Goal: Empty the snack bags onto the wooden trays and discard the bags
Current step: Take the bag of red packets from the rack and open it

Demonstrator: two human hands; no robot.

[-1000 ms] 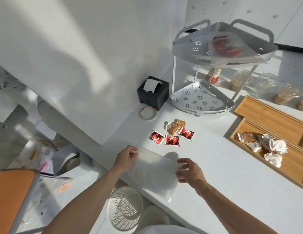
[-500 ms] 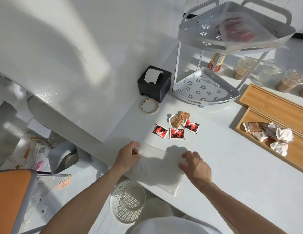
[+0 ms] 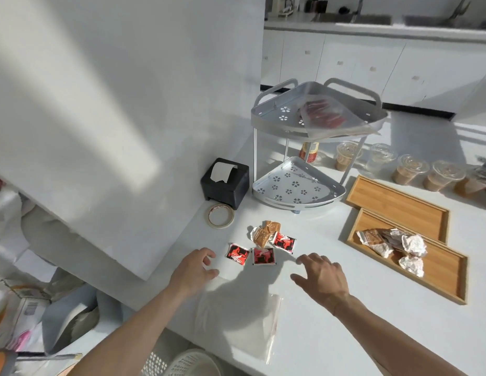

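Observation:
An empty clear plastic bag (image 3: 236,318) lies flat at the counter's near edge, under my forearms. My left hand (image 3: 193,270) and my right hand (image 3: 322,278) hover just beyond it, fingers spread, holding nothing. In front of the hands lie three red-and-black snack packets (image 3: 262,256) and some brown wrapped snacks (image 3: 265,233). Two wooden trays sit at the right: the near tray (image 3: 440,278) holds several white and brown wrapped snacks (image 3: 393,245), the far tray (image 3: 396,200) is bare. Another bag with red snacks (image 3: 326,116) rests on the rack's top shelf.
A two-tier metal corner rack (image 3: 296,183) stands behind the snacks. A black tissue box (image 3: 225,181) and a tape roll (image 3: 221,215) sit left of it. Several lidded drink cups (image 3: 410,169) line the back. A white perforated basket (image 3: 190,363) sits below the counter edge.
Both hands have let go of the clear bag and moved forward toward the snack packets. The bag now lies flat on the counter, and the camera has tilted up.

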